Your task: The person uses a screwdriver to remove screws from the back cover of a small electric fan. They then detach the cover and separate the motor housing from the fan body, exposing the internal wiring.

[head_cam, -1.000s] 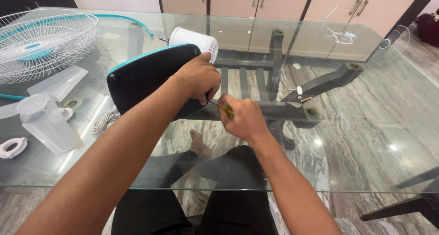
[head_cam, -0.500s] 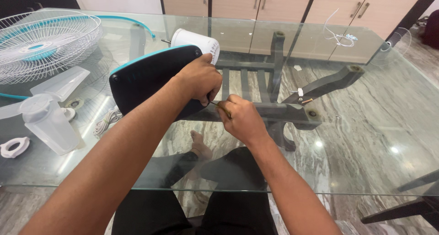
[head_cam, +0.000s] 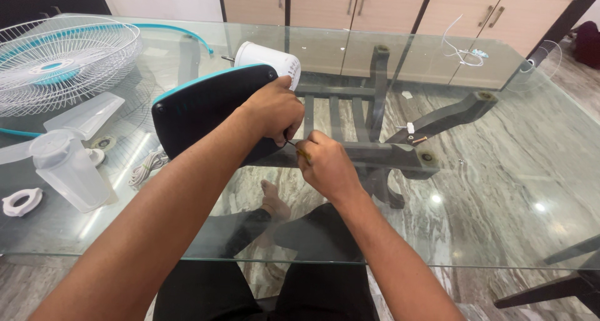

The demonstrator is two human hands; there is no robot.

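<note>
Fingers (head_cam: 315, 147) of my right hand (head_cam: 329, 168) are pinched shut round a small screwdriver (head_cam: 299, 150), yellowish handle mostly buried in the fist, thin metal shaft running toward 10 o'clock into the underside of the fan base (head_cam: 209, 111). My left hand (head_cam: 275, 111) is clamped over the base's near edge, thumb side down, holding it tipped up on the glass table (head_cam: 500, 190). Progress, my read: fan is well stripped down. Wire guard (head_cam: 59, 55) sits off at 10 o'clock, clear blade (head_cam: 62, 124) and clear plastic cap (head_cam: 65, 168) lie at 9 o'clock, white ring nut (head_cam: 20, 202) at 8 o'clock. Base is attached to the white motor housing (head_cam: 269, 57) at 12 o'clock, so fasteners there look unfinished; can't see the screw head itself, my hands cover it. Materials: base is matte black plastic with a teal rim, smooth rounded slab. Housing is glossy white, cylindrical, vent slots on its end. Guard is thin white wire, domed, teal hub. White cord (head_cam: 147, 165) is coiled beside the base. A loose screw (head_cam: 419, 138) lies at 2 o'clock.
</note>
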